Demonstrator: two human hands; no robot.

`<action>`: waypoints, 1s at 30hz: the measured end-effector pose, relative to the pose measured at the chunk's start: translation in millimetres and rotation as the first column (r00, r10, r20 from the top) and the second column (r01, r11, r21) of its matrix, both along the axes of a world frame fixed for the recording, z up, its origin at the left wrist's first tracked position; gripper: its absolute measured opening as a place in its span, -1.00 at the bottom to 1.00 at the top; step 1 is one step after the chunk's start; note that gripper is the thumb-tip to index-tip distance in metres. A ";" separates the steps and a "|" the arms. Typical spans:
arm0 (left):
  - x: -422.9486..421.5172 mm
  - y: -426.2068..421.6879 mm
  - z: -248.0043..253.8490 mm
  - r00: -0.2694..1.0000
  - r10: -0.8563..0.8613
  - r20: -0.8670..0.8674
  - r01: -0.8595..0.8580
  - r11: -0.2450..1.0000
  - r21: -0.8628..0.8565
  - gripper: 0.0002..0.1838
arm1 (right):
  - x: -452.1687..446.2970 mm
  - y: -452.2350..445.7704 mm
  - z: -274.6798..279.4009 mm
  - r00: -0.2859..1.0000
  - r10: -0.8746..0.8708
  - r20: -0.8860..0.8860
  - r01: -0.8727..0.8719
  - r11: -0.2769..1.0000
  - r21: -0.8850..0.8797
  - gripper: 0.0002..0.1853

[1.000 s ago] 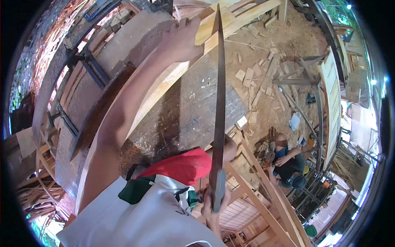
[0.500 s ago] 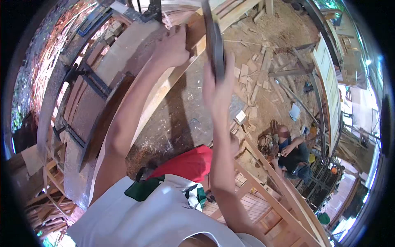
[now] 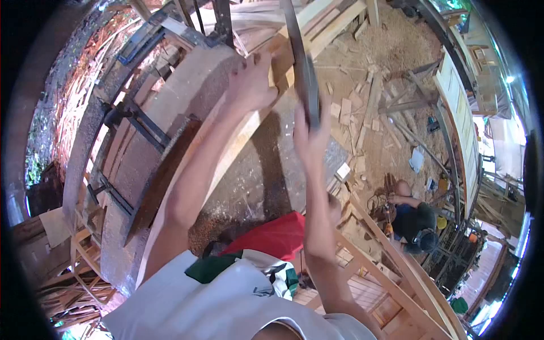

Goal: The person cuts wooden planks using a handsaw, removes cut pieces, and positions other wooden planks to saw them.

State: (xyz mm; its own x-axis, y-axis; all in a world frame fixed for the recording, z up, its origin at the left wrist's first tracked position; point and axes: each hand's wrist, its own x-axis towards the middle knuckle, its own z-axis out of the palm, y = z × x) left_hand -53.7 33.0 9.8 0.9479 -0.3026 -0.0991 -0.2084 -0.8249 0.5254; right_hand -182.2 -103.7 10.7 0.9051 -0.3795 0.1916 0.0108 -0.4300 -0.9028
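Right hand (image 3: 310, 122) was clenched around 1 saw (image 3: 302, 65), which crossed the timber (image 3: 242, 133) toward the far side; contact unclear. Left hand (image 3: 254, 84), spread, unclenched, rested over the timber, left of the saw. Judged risk: if the saw skipped, it could cut that nearby hand.

The saw (image 3: 305, 76) has a long, dark metal blade, seen almost edge-on and slightly blurred. Its greyish handle is gripped at the near end; the blade points to the far side, leaning a little left, and its far end runs out of view. It crosses over the wooden beam (image 3: 237, 141), though whether the teeth touch cannot be told. The beam, long and pale yellow, slants from near left toward far right, brightly lit along its side and partly shaded farther away.
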 end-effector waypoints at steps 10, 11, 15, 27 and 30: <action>-1.2 -2.1 -2.5 0.999 -0.017 0.027 0.017 1.000 0.004 0.01 | -133.1 11.5 4.8 0.997 -0.065 -0.042 0.062 0.996 -0.068 -0.36; -5.1 -2.5 -3.0 0.999 -0.033 0.019 0.032 0.999 0.023 0.01 | -184.7 10.5 8.0 0.993 -0.081 -0.089 0.072 0.992 -0.100 -0.35; -8.2 -5.7 5.3 0.998 -0.029 0.063 0.027 0.999 0.034 -0.04 | -364.1 11.6 37.4 0.950 -0.177 -0.259 0.172 0.984 -0.041 -0.31; 4.3 -9.9 -5.9 0.983 -0.106 0.149 0.105 0.994 0.014 -0.32 | -465.4 28.7 14.2 0.826 -0.286 -0.486 0.536 0.130 0.834 -0.58; 5.3 -9.9 -14.4 0.966 -0.091 0.241 0.080 0.995 0.053 -0.35 | -470.8 28.6 -17.2 0.789 -0.238 -0.567 0.573 -0.052 0.818 -0.64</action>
State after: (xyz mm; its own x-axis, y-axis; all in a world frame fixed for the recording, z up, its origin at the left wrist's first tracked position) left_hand -48.4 23.2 -4.6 0.9160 -0.3839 0.1167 -0.3961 -0.8189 0.4154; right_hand -653.0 -75.1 -6.5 0.4535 -0.3814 -0.8055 -0.0357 0.8953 -0.4440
